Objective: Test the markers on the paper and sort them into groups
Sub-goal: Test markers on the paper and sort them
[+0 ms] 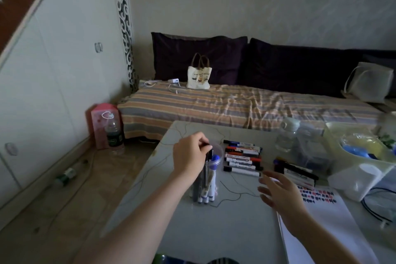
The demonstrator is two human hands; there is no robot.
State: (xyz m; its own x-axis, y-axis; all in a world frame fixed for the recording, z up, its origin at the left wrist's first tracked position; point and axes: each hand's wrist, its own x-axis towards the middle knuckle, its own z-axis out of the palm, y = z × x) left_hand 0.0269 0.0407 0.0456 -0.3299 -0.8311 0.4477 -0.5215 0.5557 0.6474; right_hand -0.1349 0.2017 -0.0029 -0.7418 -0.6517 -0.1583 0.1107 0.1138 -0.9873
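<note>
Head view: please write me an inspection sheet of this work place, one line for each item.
Surface: grey table.
Job's things: clear cup of upright markers; row of markers lying flat; second pile; paper with test marks.
Clutter: water bottle, plastic tub.
Hands: left hand pinches a marker in the cup; right hand open above the table.
Cables: black cable at the right edge.
Surroundings: sofa, tote bag, floor bottle.

The left hand is seen at frame centre, forearm stretched up from the lower left, fingertips pinched together. The right hand is held lower right of centre, fingers spread and relaxed, slightly blurred.
</note>
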